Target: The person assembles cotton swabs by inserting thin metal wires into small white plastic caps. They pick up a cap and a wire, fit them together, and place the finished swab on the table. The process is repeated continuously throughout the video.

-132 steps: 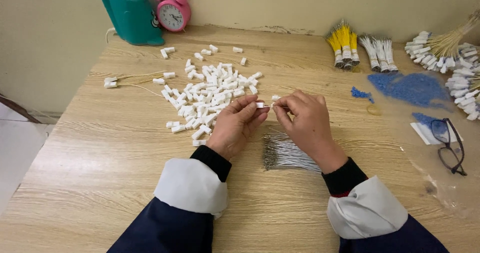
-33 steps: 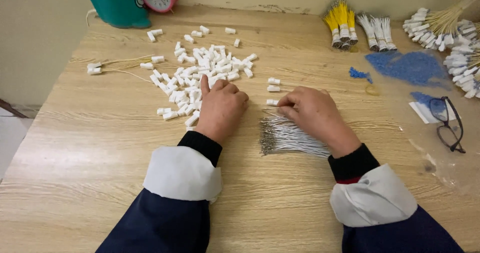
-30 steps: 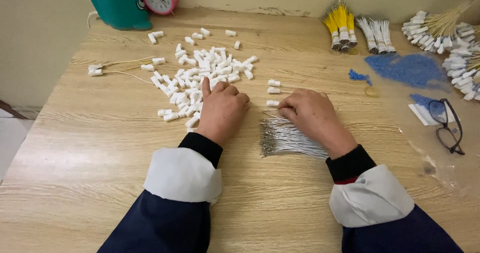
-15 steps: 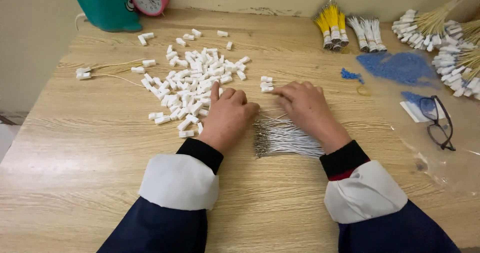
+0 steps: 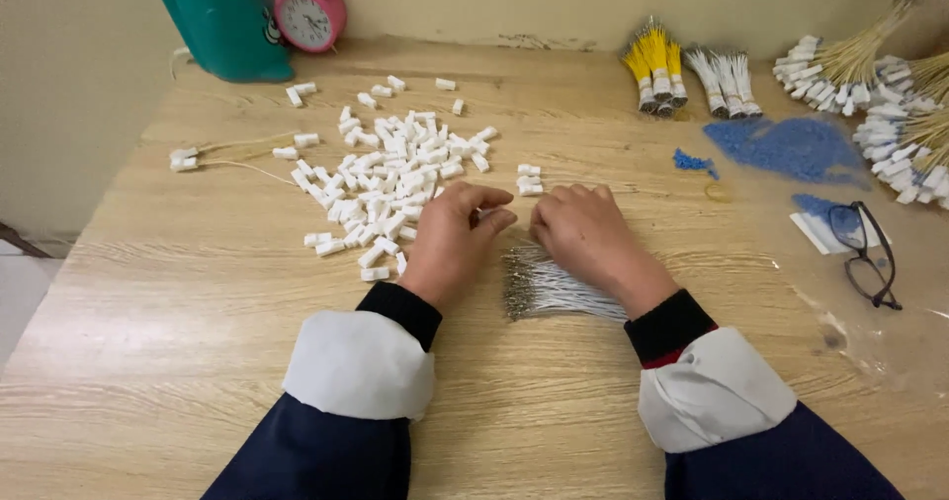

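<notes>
Seems to be the joining step of wire-and-connector assembly: left hand (image 5: 450, 238) and right hand (image 5: 583, 233) brought knuckle to knuckle on the wooden table (image 5: 198, 292), directly above the bundle of thin grey wires (image 5: 554, 292) and just right of the heap of white plastic connectors (image 5: 395, 169). Left fingers curled in, thumb stretched toward the right hand, gap narrow; cannot tell whether anything sits in the pinch. Right fingers folded down with the tips hidden, so cannot tell there either. Two loose white connectors (image 5: 529, 179) just beyond the fingertips, apart from the heap. Next move, by judgement, calls for fine alignment between the two pinches, a wire end steadied against a connector mouth, and no sweeping of the wrist through the bundle underneath. Well off to the right: spectacles (image 5: 865, 253) and a patch of blue beads (image 5: 791, 147); at the far edge, yellow-tipped wire bundles (image 5: 654, 65) and a pink alarm clock (image 5: 308, 8).
</notes>
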